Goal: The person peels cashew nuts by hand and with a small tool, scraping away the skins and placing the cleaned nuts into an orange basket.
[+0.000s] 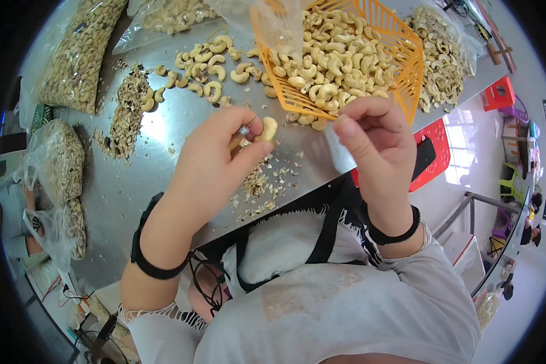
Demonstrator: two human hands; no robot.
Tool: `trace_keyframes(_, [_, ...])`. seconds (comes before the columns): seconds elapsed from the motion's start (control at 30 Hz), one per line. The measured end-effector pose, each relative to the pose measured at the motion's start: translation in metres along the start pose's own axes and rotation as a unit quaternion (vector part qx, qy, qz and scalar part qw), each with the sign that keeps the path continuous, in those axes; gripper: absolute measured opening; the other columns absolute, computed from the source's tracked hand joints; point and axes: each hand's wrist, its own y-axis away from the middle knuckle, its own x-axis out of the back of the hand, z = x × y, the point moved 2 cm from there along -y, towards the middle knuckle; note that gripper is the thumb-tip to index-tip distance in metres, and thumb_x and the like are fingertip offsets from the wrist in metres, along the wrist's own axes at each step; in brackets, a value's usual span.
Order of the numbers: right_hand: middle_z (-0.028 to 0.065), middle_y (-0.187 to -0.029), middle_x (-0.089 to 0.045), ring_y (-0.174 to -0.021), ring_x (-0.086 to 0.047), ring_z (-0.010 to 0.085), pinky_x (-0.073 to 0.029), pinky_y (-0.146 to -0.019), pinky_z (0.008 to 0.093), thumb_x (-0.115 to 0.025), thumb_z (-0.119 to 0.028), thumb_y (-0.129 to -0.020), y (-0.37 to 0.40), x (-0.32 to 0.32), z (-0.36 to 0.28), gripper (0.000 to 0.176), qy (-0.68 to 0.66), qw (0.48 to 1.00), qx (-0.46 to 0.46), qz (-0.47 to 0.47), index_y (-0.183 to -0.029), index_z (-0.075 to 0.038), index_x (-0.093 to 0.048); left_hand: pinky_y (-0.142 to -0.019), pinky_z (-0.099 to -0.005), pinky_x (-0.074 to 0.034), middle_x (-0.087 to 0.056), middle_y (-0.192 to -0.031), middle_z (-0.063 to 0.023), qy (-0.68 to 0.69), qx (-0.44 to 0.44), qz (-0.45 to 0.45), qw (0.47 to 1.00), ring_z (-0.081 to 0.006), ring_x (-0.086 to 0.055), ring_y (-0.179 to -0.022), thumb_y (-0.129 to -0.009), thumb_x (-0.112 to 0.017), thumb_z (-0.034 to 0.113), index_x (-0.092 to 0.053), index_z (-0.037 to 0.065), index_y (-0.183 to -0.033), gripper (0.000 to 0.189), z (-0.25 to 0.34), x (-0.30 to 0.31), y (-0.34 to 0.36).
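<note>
My left hand (pixel 209 155) pinches a single pale cashew (pixel 268 129) between thumb and index finger, above the metal table. A small shiny bluish item shows at its curled fingers. My right hand (pixel 383 148) is raised in front of the orange basket (pixel 417 73), its thumb and index fingertips brought together; I cannot tell what, if anything, is between them. Cashews (pixel 333 57) fill the basket. Below my left hand lies a scatter of skin and nut crumbs (pixel 261 185). More loose cashews (pixel 212 67) rest on the table left of the basket.
Bags of nuts (pixel 82 51) and of crumbs (pixel 60 158) line the table's left side. A strip of brownish crumbs (pixel 127 109) lies nearer. Behind the basket's right side sits a bag of broken pieces (pixel 440 57). A red stool (pixel 440 151) stands beside the table edge.
</note>
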Motion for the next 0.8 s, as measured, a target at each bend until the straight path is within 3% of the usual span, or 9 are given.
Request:
trace_keyframes(0.13, [0.0017, -0.081, -0.053, -0.071, -0.048, 0.0066, -0.039, -0.065, 0.0189, -0.059, -0.009, -0.076, 0.007, -0.018, 0.007, 0.019, 0.025, 0.995, -0.061, -0.078, -0.090, -0.001, -0.051, -0.048, -0.0157, -0.029, -0.044, -0.074, 0.0033, 0.024, 0.006, 0.009, 1.000, -0.0026, -0.035, -0.056, -0.069, -0.060, 0.004, -0.049, 0.005, -0.080, 0.016, 0.013, 0.005, 0.019])
trace_keyframes(0.2, [0.0015, -0.081, -0.052, -0.072, -0.047, 0.0057, -0.039, -0.064, 0.0180, -0.059, -0.011, -0.076, 0.012, -0.027, 0.013, 0.021, -0.058, 0.976, -0.161, -0.138, -0.092, -0.001, -0.050, -0.048, -0.0240, -0.038, -0.047, -0.071, -0.0043, 0.037, -0.038, 0.050, 0.997, -0.0158, -0.046, -0.062, -0.065, -0.063, 0.005, -0.049, 0.004, -0.078, 0.019, 0.016, 0.006, 0.025])
trace_keyframes(0.23, [0.0015, -0.082, -0.052, -0.072, -0.048, 0.0049, -0.040, -0.063, 0.0176, -0.059, -0.012, -0.077, 0.013, -0.030, 0.016, 0.022, -0.068, 0.971, -0.167, -0.158, -0.094, 0.000, -0.050, -0.048, -0.0240, -0.038, -0.047, -0.071, -0.0043, 0.038, -0.036, 0.050, 0.997, -0.0158, -0.046, -0.062, -0.065, -0.063, 0.005, -0.049, 0.004, -0.078, 0.019, 0.017, 0.005, 0.027])
trace_keyframes(0.33, [0.0021, -0.084, -0.053, -0.073, -0.049, 0.0055, -0.040, -0.064, 0.0181, -0.056, -0.011, -0.079, 0.018, -0.034, 0.017, 0.021, -0.071, 0.971, -0.154, -0.169, -0.095, 0.000, -0.049, -0.043, -0.0222, -0.035, -0.048, -0.072, -0.0037, 0.030, -0.026, 0.056, 0.998, -0.0135, -0.044, -0.058, -0.065, -0.063, 0.005, -0.050, 0.006, -0.078, 0.019, 0.019, 0.005, 0.031])
trace_keyframes(0.37, [0.0021, -0.084, -0.053, -0.073, -0.049, 0.0055, -0.040, -0.064, 0.0181, -0.056, -0.011, -0.079, 0.017, -0.034, 0.015, 0.021, -0.070, 0.971, -0.155, -0.169, -0.095, 0.000, -0.049, -0.045, -0.0185, -0.032, -0.046, -0.074, -0.0015, 0.033, -0.047, 0.043, 0.997, -0.0079, -0.040, -0.057, -0.068, -0.060, 0.002, -0.048, 0.005, -0.081, 0.018, 0.018, 0.005, 0.032])
trace_keyframes(0.43, [0.0033, -0.087, -0.054, -0.078, -0.051, 0.0069, -0.041, -0.066, 0.0188, -0.054, -0.009, -0.080, 0.016, -0.035, 0.012, 0.020, -0.178, 0.941, -0.231, -0.170, -0.096, 0.000, -0.048, -0.047, -0.0148, -0.029, -0.045, -0.077, 0.0008, 0.035, -0.067, 0.031, 0.997, -0.0022, -0.036, -0.056, -0.070, -0.057, 0.000, -0.047, 0.005, -0.084, 0.018, 0.016, 0.006, 0.034])
trace_keyframes(0.5, [0.0039, -0.088, -0.054, -0.081, -0.051, 0.0076, -0.041, -0.068, 0.0194, -0.053, -0.008, -0.080, 0.015, -0.035, 0.014, 0.019, -0.189, 0.940, -0.225, -0.171, -0.096, 0.000, -0.048, -0.047, -0.0148, -0.028, -0.046, -0.078, -0.0016, 0.166, -0.036, -0.011, 0.985, -0.0017, -0.035, -0.057, -0.077, -0.050, 0.006, -0.045, 0.003, -0.096, 0.019, 0.013, 0.006, 0.036])
trace_keyframes(0.6, [0.0046, -0.089, -0.055, -0.084, -0.052, 0.0086, -0.042, -0.071, 0.0205, -0.053, -0.007, -0.080, 0.014, -0.035, 0.013, 0.018, -0.192, 0.944, -0.209, -0.169, -0.095, 0.001, -0.047, -0.046, -0.0146, -0.028, -0.047, -0.080, -0.0046, 0.201, -0.014, -0.017, 0.979, -0.0017, -0.033, -0.053, -0.083, -0.041, 0.011, -0.039, 0.001, -0.108, 0.026, 0.014, 0.007, 0.038])
trace_keyframes(0.8, [0.0048, -0.086, -0.055, -0.083, -0.052, 0.0096, -0.042, -0.072, 0.0222, -0.057, -0.005, -0.077, 0.014, -0.036, 0.012, 0.019, -0.177, 0.946, -0.205, -0.178, -0.092, 0.001, -0.048, -0.045, -0.0138, -0.029, -0.050, -0.075, -0.0068, 0.234, -0.019, -0.019, 0.972, -0.0028, -0.034, -0.048, -0.085, -0.036, 0.010, -0.033, 0.001, -0.114, 0.031, 0.016, 0.003, 0.043])
